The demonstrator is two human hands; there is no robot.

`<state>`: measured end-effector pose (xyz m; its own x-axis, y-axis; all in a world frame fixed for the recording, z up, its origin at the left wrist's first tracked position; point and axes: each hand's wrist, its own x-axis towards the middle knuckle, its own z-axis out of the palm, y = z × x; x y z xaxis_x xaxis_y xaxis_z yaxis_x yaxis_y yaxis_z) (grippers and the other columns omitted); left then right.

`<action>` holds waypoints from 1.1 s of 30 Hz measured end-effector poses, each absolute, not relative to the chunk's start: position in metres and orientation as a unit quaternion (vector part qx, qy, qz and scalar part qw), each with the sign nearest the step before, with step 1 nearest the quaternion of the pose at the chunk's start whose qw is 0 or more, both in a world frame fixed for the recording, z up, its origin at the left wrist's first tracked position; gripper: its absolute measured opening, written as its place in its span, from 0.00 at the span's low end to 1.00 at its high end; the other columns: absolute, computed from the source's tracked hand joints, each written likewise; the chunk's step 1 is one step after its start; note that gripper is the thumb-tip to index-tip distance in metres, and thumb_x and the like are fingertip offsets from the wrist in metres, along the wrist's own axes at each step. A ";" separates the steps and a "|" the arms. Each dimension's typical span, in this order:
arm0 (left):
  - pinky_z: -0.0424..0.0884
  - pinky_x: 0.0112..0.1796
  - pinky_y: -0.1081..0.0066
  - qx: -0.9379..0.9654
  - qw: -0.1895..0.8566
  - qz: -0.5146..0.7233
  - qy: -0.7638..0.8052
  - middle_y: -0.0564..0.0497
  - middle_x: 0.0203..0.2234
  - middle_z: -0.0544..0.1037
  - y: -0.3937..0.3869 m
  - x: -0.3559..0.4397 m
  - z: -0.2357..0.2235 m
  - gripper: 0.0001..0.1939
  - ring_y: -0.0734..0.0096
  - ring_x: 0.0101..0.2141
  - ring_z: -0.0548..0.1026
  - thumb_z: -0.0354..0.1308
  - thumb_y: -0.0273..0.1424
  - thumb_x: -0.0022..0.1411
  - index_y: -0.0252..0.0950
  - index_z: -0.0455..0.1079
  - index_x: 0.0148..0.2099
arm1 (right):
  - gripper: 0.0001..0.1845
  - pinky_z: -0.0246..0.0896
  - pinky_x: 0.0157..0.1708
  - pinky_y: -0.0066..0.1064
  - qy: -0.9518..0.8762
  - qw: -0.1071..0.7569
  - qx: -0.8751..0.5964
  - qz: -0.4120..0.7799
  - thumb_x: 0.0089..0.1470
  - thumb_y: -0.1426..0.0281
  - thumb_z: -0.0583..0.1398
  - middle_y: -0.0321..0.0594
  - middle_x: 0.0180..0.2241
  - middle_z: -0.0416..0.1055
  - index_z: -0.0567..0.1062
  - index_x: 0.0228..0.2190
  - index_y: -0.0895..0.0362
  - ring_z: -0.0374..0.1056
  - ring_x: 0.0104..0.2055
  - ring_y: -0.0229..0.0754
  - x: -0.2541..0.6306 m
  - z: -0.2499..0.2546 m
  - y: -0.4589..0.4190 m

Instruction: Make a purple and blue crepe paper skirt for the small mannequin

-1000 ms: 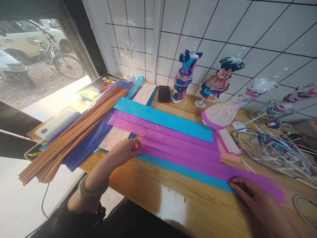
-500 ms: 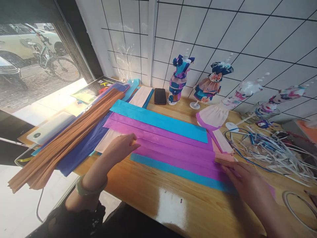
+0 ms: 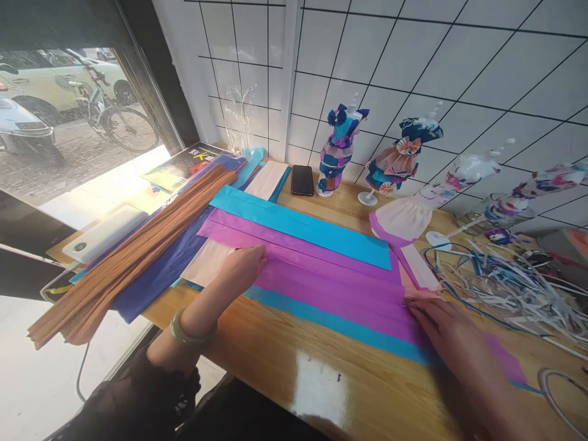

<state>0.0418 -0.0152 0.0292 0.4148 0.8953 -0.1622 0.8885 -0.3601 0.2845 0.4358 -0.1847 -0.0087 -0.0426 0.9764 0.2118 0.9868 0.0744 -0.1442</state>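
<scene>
A purple crepe paper strip [image 3: 331, 300] lies across the table over a blue crepe paper strip [image 3: 294, 307], whose border shows along the near side. My left hand [image 3: 243, 266] is closed in a pinch at the purple strip's upper left edge. At the right, my right hand [image 3: 452, 334] has its fingers pressed together on the purple strip's upper edge; the fingertips are partly hidden. Farther back, another bright blue strip [image 3: 298, 226] rests on more purple paper, close to both hands.
Brown pleated paper [image 3: 138, 257] and dark blue paper [image 3: 151, 285] are stacked at the left. Near the wall stand a phone [image 3: 302, 180] and dress forms in paper dresses [image 3: 337, 153]. Paper shreds [image 3: 514, 282] and a roll of tape [image 3: 558, 392] lie at the right.
My right hand has moved up from the blue border to the purple strip's upper edge. The purple strip has shifted slightly upward, and my left hand stays pinched at its left end.
</scene>
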 end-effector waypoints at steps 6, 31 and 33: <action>0.55 0.26 0.70 0.809 0.189 0.047 0.555 0.52 0.26 0.74 -0.013 0.042 0.031 0.09 0.66 0.28 0.69 0.42 0.32 0.63 0.39 0.62 0.34 | 0.20 0.63 0.45 0.44 -0.722 0.136 -0.678 -0.034 0.59 0.59 0.48 0.47 0.39 0.75 0.75 0.36 0.58 0.70 0.42 0.49 0.441 -0.012 -0.182; 0.61 0.38 0.69 0.872 0.301 0.021 0.385 0.52 0.33 0.72 -0.036 0.015 0.035 0.07 0.69 0.35 0.69 0.54 0.33 0.59 0.38 0.69 0.30 | 0.12 0.65 0.34 0.34 -0.738 0.113 -0.647 0.152 0.59 0.65 0.52 0.39 0.31 0.72 0.73 0.30 0.53 0.69 0.34 0.42 0.344 0.015 -0.203; 0.61 0.39 0.69 0.871 0.300 0.026 0.389 0.52 0.33 0.72 -0.036 0.013 0.038 0.07 0.69 0.36 0.69 0.53 0.34 0.60 0.38 0.69 0.31 | 0.11 0.65 0.36 0.34 -0.740 0.130 -0.645 0.140 0.59 0.64 0.52 0.39 0.32 0.72 0.73 0.30 0.53 0.69 0.36 0.42 0.343 0.017 -0.206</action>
<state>0.0130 -0.0364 0.0385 0.6965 0.6927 -0.1874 0.6611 -0.5178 0.5430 0.3434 -0.2064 0.0166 -0.1352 0.9908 0.0112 0.9178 0.1295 -0.3754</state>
